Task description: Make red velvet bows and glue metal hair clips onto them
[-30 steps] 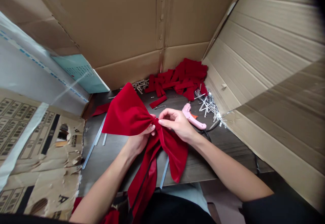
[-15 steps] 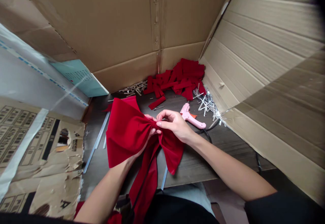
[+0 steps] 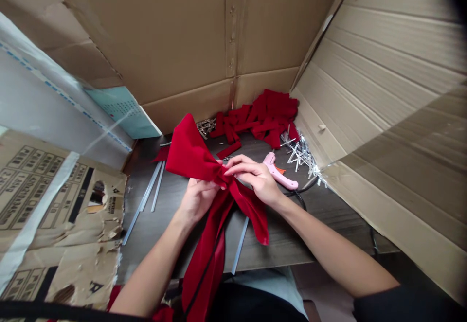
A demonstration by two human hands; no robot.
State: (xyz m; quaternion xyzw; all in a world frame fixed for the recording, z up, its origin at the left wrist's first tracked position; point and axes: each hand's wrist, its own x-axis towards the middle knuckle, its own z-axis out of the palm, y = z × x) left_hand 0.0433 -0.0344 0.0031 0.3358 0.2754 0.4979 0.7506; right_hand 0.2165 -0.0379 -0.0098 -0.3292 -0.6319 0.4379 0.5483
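Note:
A large red velvet bow (image 3: 189,154) is held over the dark table (image 3: 175,205), its tails hanging down past the table's front edge. My left hand (image 3: 197,198) grips the bow's gathered middle from below, fingers curled round it. From the right, my right hand (image 3: 251,173) pinches the same knot with fingertips pressed together. One loop stands up to the left; the other droops to the right.
A pink glue gun (image 3: 279,173) lies just right of my hands with its black cord. Red fabric pieces (image 3: 262,117) pile at the back, metal clips (image 3: 206,126) beside them, shiny silver bits (image 3: 302,154) at right. Glue sticks (image 3: 146,198) lie left. Cardboard walls enclose the table.
The bow has turned: its left loop swung down and then back up, now standing narrower and more upright. Both hands stayed on the knot.

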